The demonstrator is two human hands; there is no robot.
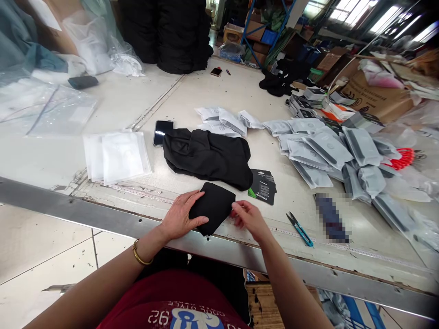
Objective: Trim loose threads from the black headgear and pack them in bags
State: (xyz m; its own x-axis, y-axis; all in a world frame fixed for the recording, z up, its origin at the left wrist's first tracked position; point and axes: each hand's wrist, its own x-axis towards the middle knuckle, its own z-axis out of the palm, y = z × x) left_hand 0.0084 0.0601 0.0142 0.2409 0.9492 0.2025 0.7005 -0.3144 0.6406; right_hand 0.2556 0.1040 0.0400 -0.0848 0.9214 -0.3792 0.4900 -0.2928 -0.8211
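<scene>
Workshop, long white work table [192, 93] before you. Grey poly bags [317, 153] lay well right of your hands, big black garment [207, 157] just ahead, thread snips [300, 229] near your R hand [250, 220]. Folded black cloth [212, 208] sat between hands, L hand [180, 214] pressed flat on it, R fingers [236, 211] at its right edge. Hands apart, no grip; flat palm kept fold square.

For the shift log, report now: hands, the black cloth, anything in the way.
Left hand flat on folded black fabric; right hand at its edge. Black garment bundle and black-and-green card just beyond it; neither blocks the hands.
</scene>
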